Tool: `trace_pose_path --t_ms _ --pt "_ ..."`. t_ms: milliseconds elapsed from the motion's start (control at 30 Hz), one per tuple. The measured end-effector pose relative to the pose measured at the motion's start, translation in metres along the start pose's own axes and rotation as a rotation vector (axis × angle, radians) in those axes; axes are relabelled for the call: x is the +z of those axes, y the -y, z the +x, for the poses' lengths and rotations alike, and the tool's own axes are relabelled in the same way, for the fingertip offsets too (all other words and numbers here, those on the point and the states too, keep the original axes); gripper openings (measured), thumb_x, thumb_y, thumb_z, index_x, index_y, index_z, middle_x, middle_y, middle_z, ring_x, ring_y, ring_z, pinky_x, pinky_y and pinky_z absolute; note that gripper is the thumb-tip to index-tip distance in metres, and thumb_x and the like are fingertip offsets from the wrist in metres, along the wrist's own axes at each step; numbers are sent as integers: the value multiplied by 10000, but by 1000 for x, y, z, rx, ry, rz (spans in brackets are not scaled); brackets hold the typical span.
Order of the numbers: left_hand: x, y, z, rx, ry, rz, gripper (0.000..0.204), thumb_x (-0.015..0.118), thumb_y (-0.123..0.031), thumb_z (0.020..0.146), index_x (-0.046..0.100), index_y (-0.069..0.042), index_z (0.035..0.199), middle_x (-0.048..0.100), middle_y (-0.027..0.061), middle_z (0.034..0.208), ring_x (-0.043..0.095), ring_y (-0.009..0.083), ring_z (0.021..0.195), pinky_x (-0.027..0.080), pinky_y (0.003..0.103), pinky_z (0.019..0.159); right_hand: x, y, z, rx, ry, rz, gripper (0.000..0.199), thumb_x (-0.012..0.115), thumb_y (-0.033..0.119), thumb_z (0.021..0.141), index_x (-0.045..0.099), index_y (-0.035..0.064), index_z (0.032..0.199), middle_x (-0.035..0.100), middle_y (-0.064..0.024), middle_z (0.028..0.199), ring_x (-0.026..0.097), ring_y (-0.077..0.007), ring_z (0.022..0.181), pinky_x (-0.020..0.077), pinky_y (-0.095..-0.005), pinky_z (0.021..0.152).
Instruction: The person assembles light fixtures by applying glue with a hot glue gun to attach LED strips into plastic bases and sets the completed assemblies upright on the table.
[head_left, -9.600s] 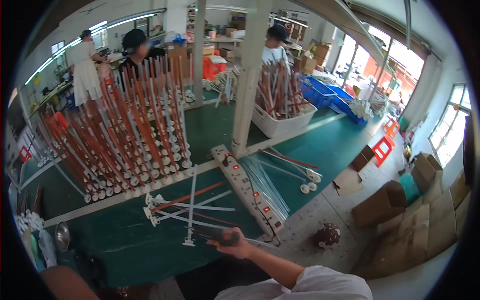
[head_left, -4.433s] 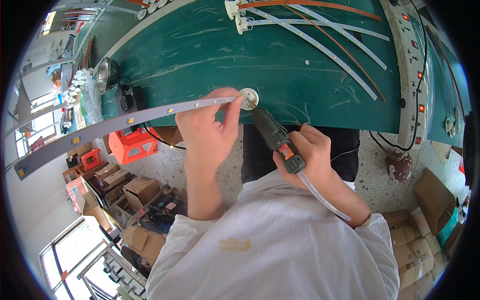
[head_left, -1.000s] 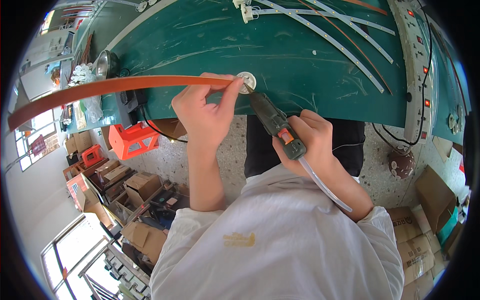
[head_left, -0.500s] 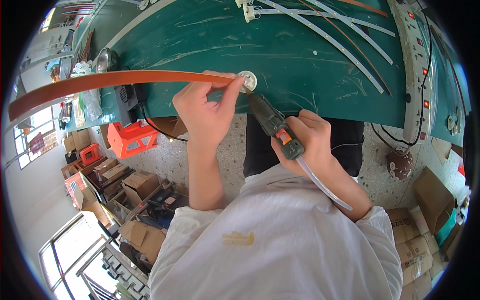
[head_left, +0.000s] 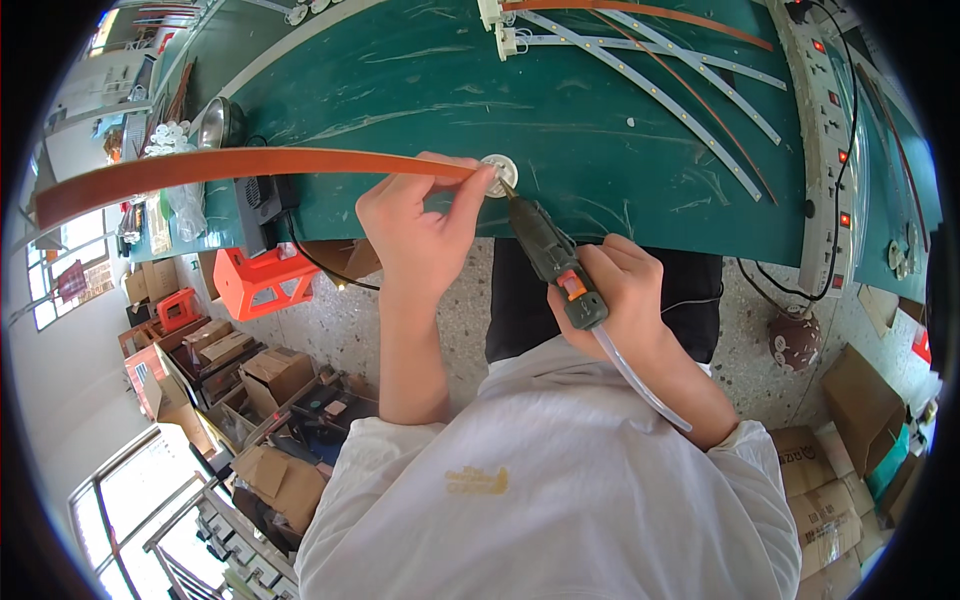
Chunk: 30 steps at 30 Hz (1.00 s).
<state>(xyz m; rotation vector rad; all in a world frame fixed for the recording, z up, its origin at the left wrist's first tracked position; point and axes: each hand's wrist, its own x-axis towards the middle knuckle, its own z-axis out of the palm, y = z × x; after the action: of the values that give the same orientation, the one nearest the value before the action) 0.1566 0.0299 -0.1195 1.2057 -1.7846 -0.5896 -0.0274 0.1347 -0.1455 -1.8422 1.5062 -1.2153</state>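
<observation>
A long, flat orange strip (head_left: 230, 165) arcs from upper left to centre, its end pinched by the left hand (head_left: 425, 225) against a small white round cap (head_left: 499, 175) on the green worktop (head_left: 620, 170). The right hand (head_left: 625, 290) grips a dark glue gun (head_left: 553, 262) — its nozzle seemingly touching the cap, the joint hard to make out.

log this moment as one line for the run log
left hand: holds orange strip and white cap | right hand: glue gun, tip at cap

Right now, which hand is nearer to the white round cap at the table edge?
Left. The left hand pinches the white round cap; the right hand sits back, gripping the glue gun.
</observation>
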Motion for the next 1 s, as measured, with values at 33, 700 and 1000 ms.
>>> trace_pose_path --t_ms 33,700,1000 --pt "-1 0 0 4 9 12 130 842 -42 761 736 -8 829 744 94 749 726 178 655 529 261 626 0 0 0 0 5 2 236 761 50 578 563 40 706 558 -91 637 503 -293 543 427 -380 496" --pt "-10 -10 14 -177 121 -60 112 796 16 827 710 39 894 743 92 786 720 122 729 543 231 670 -29 19 9 255 109 122 157 758 60 778 614 8 748 549 -115 646 540 -289 556 411 -366 523" --pt "-30 -19 47 -337 116 -235 194 793 24 818 674 32 970 736 110 765 736 143 717 548 235 633 -58 -25 14 226 -129 513 204 705 -9 798 720 -23 1002 743 -146 928 717 -227 808 556 -320 720"
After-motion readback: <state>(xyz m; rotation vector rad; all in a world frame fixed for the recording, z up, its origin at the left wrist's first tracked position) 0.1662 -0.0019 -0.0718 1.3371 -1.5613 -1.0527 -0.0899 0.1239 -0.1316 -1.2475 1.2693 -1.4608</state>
